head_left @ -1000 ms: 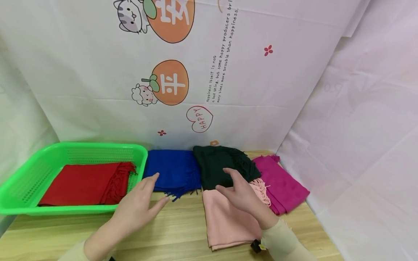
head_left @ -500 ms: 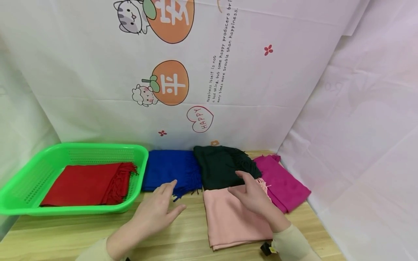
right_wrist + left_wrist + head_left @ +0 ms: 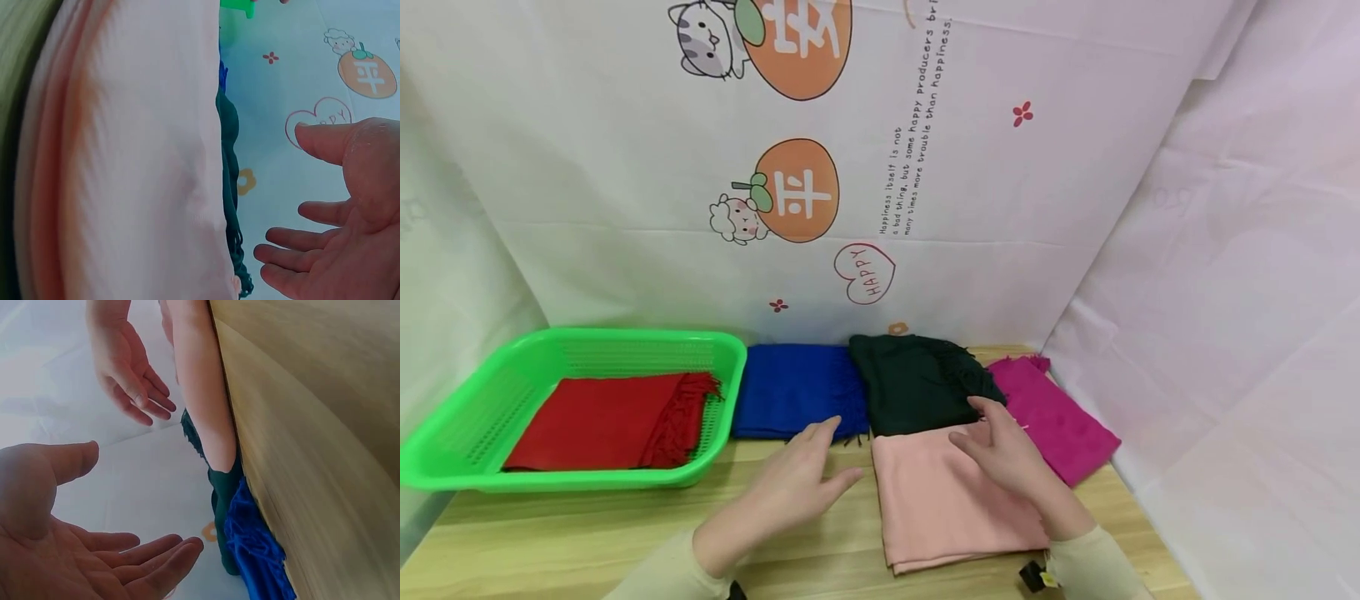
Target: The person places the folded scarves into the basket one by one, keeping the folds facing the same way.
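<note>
A folded pink scarf (image 3: pixel 940 500) lies on the table's front right part. Above it hovers my right hand (image 3: pixel 1011 458), fingers spread and holding nothing; the right wrist view shows a gap between this hand (image 3: pixel 337 219) and the cloth. My left hand (image 3: pixel 793 479) hangs in the air over the wood, left of the pink scarf and in front of the folded blue scarf (image 3: pixel 797 390). Its fingers are extended with nothing in them, as the left wrist view confirms. A dark green scarf (image 3: pixel 910 387) lies behind the pink one, whose fringe is mostly hidden by my right hand.
At the left stands a green plastic basket (image 3: pixel 445 433) with a folded red scarf (image 3: pixel 602 421) inside. A magenta scarf (image 3: pixel 1063 425) lies at the right, near the side wall. A white printed cloth (image 3: pixel 962 167) covers the back wall. The table (image 3: pixel 805 558) is wooden.
Both hands have moved to the right, the left one from beside the basket toward the pink scarf. The scarves and basket stay in place; the view has shifted slightly.
</note>
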Available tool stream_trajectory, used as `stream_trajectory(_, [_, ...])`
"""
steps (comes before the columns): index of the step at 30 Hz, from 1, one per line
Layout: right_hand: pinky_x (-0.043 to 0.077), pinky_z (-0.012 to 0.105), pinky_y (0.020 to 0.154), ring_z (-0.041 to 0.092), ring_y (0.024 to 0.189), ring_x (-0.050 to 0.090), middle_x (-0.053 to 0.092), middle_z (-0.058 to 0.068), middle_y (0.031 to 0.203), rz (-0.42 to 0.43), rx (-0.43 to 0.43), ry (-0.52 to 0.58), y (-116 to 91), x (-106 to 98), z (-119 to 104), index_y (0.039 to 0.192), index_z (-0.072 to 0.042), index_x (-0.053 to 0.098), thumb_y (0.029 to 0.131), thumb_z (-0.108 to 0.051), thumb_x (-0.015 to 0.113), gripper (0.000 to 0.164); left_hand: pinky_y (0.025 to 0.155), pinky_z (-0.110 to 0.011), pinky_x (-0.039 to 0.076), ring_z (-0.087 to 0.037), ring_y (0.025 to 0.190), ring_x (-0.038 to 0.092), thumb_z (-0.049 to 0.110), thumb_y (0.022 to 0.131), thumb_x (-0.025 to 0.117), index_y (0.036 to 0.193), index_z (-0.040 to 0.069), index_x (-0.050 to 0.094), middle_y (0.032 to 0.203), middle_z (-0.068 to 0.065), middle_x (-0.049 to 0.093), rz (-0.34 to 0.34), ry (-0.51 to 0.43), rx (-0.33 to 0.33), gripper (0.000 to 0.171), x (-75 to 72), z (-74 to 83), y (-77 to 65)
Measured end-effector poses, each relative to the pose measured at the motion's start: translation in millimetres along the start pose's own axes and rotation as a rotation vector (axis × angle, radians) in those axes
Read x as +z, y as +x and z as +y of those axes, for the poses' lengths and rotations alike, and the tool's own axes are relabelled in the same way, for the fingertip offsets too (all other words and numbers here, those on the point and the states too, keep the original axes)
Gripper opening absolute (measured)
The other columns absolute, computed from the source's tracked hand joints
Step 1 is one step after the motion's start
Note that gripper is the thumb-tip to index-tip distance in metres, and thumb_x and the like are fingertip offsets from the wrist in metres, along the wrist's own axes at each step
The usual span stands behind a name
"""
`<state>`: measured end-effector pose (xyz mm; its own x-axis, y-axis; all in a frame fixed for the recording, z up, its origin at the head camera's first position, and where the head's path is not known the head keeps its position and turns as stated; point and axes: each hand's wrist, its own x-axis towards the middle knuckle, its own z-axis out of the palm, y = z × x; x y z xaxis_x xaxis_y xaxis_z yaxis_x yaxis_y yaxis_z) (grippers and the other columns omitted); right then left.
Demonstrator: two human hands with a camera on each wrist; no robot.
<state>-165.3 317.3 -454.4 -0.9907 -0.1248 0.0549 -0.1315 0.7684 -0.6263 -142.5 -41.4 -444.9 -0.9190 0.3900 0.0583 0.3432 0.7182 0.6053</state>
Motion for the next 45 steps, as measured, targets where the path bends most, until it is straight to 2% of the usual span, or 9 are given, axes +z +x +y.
stream_trajectory(6, [0.044, 0.070, 0.119, 0.050, 0.152, 0.047, 0.044, 0.026, 0.169, -0.009, 0.003, -0.013, -2, -6, 6, 0.167, 0.001, 0.037, 0.108, -0.052, 0.072, 0.087, 0.121, -0.066, 0.044, -0.043, 0.156, 0.047, 0.063, 0.106, 0.069, 0.168, 0.001, 0.044, 0.168, -0.022, 0.049, -0.058, -0.055, -0.009, 0.092, 7.7, 5.3, 7.9])
stream_trajectory(12, [0.045, 0.071, 0.118, 0.051, 0.150, 0.048, 0.045, 0.028, 0.166, -0.012, 0.020, -0.031, -6, -13, 13, 0.166, 0.003, 0.038, 0.108, -0.052, 0.072, 0.087, 0.119, -0.065, 0.046, -0.043, 0.154, 0.049, 0.058, 0.106, 0.071, 0.166, -0.002, 0.045, 0.167, -0.022, 0.050, -0.095, -0.077, 0.017, 0.089, 19.9, 10.0, 16.2])
stream_trajectory(17, [0.044, 0.070, 0.119, 0.051, 0.151, 0.047, 0.045, 0.029, 0.166, -0.044, 0.036, -0.046, -3, -11, 18, 0.167, 0.004, 0.037, 0.108, -0.051, 0.072, 0.088, 0.118, -0.065, 0.048, -0.043, 0.153, 0.051, 0.055, 0.105, 0.074, 0.165, -0.005, 0.046, 0.165, -0.024, 0.052, -0.105, -0.054, 0.003, 0.088, 29.4, 13.4, 19.6])
stream_trajectory(22, [0.046, 0.069, 0.118, 0.050, 0.148, 0.050, 0.048, 0.029, 0.164, -0.047, 0.075, -0.073, -3, -12, 20, 0.164, 0.006, 0.039, 0.107, -0.047, 0.075, 0.085, 0.117, -0.062, 0.050, -0.042, 0.150, 0.054, 0.053, 0.104, 0.076, 0.164, -0.006, 0.047, 0.163, -0.025, 0.054, -0.108, -0.021, 0.020, 0.088, 38.8, 17.3, 22.8])
stream_trajectory(28, [0.053, 0.066, 0.108, 0.047, 0.138, 0.055, 0.059, 0.026, 0.149, -0.047, 0.082, -0.119, -6, -16, 21, 0.160, 0.006, 0.047, 0.105, -0.047, 0.078, 0.082, 0.116, -0.058, 0.052, -0.039, 0.149, 0.056, 0.054, 0.103, 0.076, 0.166, -0.003, 0.047, 0.164, -0.021, 0.055, -0.142, -0.018, 0.000, 0.089, 47.5, 19.4, 26.8])
stream_trajectory(33, [0.053, 0.065, 0.106, 0.046, 0.136, 0.051, 0.061, 0.024, 0.139, -0.045, 0.129, -0.161, -8, -20, 23, 0.160, 0.008, 0.047, 0.102, -0.048, 0.080, 0.087, 0.107, -0.051, 0.058, -0.034, 0.135, 0.065, 0.055, 0.102, 0.078, 0.158, -0.003, 0.056, 0.151, -0.018, 0.065, -0.145, -0.001, 0.012, 0.083, 51.5, 21.2, 29.6])
stream_trajectory(37, [0.049, 0.068, 0.111, 0.050, 0.140, 0.048, 0.054, 0.031, 0.149, -0.059, 0.160, -0.188, -8, -21, 26, 0.161, 0.012, 0.042, 0.101, -0.052, 0.080, 0.095, 0.095, -0.045, 0.061, -0.029, 0.120, 0.071, 0.054, 0.102, 0.079, 0.154, -0.003, 0.058, 0.140, -0.016, 0.070, -0.148, -0.010, 0.021, 0.080, 53.7, 22.8, 31.8])
stream_trajectory(45, [0.048, 0.069, 0.111, 0.054, 0.138, 0.048, 0.052, 0.036, 0.148, -0.068, 0.194, -0.214, -6, -22, 32, 0.152, 0.016, 0.048, 0.099, -0.055, 0.081, 0.095, 0.092, -0.043, 0.060, -0.026, 0.117, 0.071, 0.052, 0.101, 0.079, 0.153, -0.006, 0.057, 0.140, -0.016, 0.071, -0.141, -0.023, 0.039, 0.080, 59.1, 25.4, 34.7])
